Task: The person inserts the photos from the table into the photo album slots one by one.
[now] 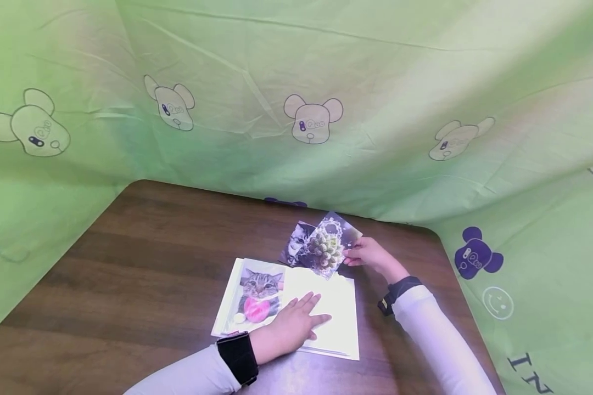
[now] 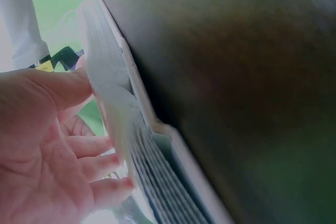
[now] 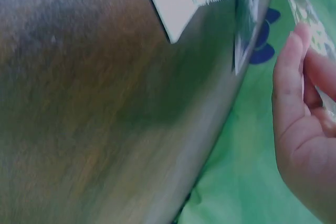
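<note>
An album (image 1: pixel 343 334) lies spread out on the table, its left page showing a photo of a tabby cat (image 1: pixel 260 291) with a pink heart. The right page is white, and my left hand (image 1: pixel 295 325) rests on it near the fold with fingers spread. In the left wrist view, that hand's fingers (image 2: pixel 97 166) lie against the pages of the album. Beyond the album's far edge, my right hand (image 1: pixel 370 255) pinches the right side of a succulent photo (image 1: pixel 326 247). This photo partly covers a grey cat photo (image 1: pixel 294 247) on the table.
The dark wooden table (image 1: pixel 143 252) ends at a green curtain (image 1: pixel 227 159) printed with bear heads, which hangs along the back and sides. Black bands (image 1: pixel 237 357) circle both wrists. In the right wrist view, the album's corner (image 3: pixel 170 19) stands near the table edge.
</note>
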A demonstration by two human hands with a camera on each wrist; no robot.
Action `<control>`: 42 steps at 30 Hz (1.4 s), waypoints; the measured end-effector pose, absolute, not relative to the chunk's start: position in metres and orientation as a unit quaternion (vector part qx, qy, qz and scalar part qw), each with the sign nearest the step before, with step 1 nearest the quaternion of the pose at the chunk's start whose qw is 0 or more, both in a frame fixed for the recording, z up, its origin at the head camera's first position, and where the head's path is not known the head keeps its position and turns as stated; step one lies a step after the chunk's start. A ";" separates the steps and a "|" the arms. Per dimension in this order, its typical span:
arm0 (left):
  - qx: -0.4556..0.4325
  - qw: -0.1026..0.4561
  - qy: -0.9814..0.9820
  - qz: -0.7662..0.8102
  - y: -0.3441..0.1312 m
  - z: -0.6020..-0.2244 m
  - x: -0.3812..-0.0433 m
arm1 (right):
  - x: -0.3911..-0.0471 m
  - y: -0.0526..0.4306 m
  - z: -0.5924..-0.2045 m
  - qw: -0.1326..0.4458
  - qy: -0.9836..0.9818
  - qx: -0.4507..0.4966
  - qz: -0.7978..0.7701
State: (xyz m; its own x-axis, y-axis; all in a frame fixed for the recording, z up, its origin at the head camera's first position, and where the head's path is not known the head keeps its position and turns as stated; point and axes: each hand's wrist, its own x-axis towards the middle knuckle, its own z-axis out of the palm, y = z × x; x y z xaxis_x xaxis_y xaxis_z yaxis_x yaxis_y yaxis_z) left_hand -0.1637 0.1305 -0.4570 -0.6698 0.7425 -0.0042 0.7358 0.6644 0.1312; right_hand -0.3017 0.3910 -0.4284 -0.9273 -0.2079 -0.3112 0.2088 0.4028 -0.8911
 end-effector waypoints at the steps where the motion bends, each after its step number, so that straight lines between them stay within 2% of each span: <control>1: 0.405 0.030 0.912 0.062 0.131 -0.457 -0.164 | -0.302 0.393 -0.427 0.196 0.816 -0.001 -0.544; 14: 0.405 0.049 0.910 0.075 0.130 -0.453 -0.163 | -0.326 0.378 -0.393 0.295 0.851 -0.005 -0.434; 22: 0.413 0.056 0.907 0.056 0.131 -0.453 -0.165 | -0.332 0.362 -0.386 0.314 0.871 -0.038 -0.375; 25: 0.428 0.050 0.901 0.044 0.128 -0.452 -0.163 | -0.333 0.356 -0.393 0.277 0.880 -0.031 -0.385; 29: 0.459 0.021 0.888 0.021 0.121 -0.452 -0.155 | -0.336 0.350 -0.404 0.164 0.894 -0.021 -0.417; 32: 0.477 -0.013 0.879 0.003 0.117 -0.450 -0.150 | -0.336 0.348 -0.408 0.132 0.904 -0.033 -0.405; 36: 0.482 -0.040 0.876 -0.003 0.113 -0.448 -0.148 | -0.334 0.346 -0.408 0.181 0.912 -0.071 -0.360; 42: 0.473 -0.037 0.880 0.015 0.111 -0.448 -0.150 | -0.329 0.341 -0.404 0.259 0.900 -0.109 -0.334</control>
